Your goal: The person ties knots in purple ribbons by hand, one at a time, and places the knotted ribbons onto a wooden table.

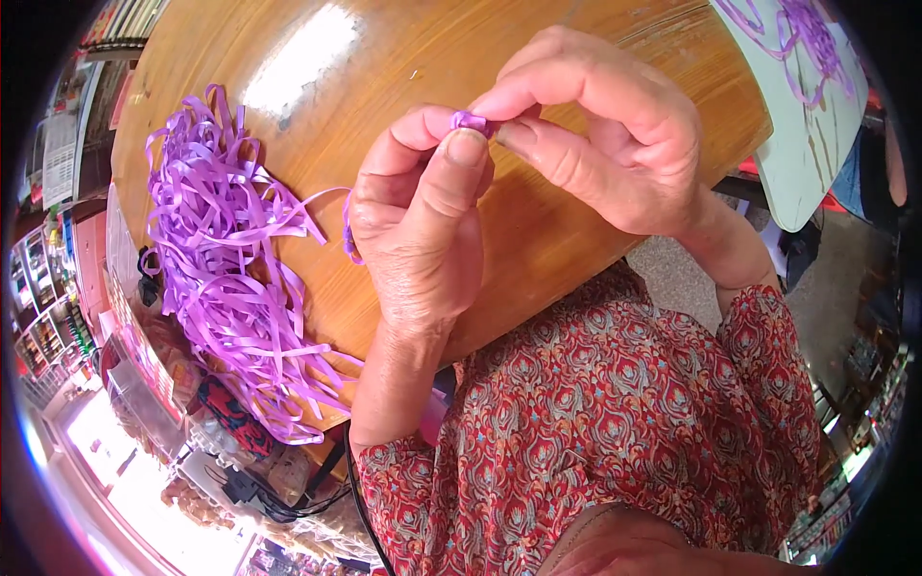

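Above the wooden table, my left hand (423, 221) pinches a small folded loop of purple ribbon (470, 121) between thumb and forefinger. My right hand (624, 134) meets it from the right, its forefinger and thumb tips closed around the ribbon's dark right end. Its other fingers curl loosely into the palm. More ribbon trails out behind my left hand, at the wrist side, and the rest of that strand is hidden. To the left lies a large tangled heap of purple ribbon strips (226, 240), reaching down to the table's near-left edge.
The wooden table (557, 259) has a curved edge, close to my body. At the upper right, a pale green surface (812, 154) bears another bunch of purple ribbon (812, 43). Bags, boxes and cables crowd the lower left, with stocked shelves (43, 317) beyond.
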The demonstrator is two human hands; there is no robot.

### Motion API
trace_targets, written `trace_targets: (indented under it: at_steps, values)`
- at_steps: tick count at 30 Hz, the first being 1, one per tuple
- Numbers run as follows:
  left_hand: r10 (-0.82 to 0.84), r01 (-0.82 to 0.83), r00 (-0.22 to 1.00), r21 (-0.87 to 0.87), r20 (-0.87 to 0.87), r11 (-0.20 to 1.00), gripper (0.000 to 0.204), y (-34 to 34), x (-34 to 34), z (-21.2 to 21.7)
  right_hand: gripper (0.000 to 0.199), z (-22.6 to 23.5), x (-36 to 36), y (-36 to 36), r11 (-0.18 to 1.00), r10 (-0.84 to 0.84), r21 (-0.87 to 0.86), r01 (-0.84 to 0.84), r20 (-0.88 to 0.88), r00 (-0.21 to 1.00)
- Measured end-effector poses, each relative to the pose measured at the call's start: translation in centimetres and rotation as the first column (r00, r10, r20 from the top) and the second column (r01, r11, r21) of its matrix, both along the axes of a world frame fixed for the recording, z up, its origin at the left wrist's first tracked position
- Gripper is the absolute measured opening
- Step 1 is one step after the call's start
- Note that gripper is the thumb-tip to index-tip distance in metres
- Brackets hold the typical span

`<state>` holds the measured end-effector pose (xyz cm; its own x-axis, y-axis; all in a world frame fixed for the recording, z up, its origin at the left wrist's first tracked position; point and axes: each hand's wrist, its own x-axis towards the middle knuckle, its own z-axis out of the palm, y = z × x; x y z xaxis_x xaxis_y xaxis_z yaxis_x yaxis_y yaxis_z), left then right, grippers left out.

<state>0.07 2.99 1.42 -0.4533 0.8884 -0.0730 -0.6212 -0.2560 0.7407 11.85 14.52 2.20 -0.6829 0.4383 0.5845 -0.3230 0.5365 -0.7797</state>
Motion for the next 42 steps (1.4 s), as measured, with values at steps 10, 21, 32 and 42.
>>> trace_targets:
  at_steps: [10,21,32,42]
  values:
    - [-0.039,0.036,0.995,-0.035,-0.088,0.999,0.015,0.1,0.1,-0.1,0.01,0.1,0.3,0.0,0.997,-0.026,-0.078,0.028,0.016,1.0]
    - [-0.024,0.002,0.969,-0.088,-0.245,0.996,0.02,0.0,0.1,0.3,0.01,-0.8,0.5,-0.2,0.945,-0.008,-0.327,0.024,0.051,0.999]
    - [0.093,-0.137,0.953,-0.135,-0.29,0.981,0.013,-0.2,0.5,0.7,0.01,-0.8,0.7,-0.3,0.911,0.049,-0.412,-0.02,0.059,0.997]
    - [0.128,-0.181,0.936,-0.135,-0.329,0.974,0.01,-0.6,0.5,0.5,0.008,-0.7,0.8,-0.3,0.911,0.046,-0.411,-0.024,0.042,0.998]
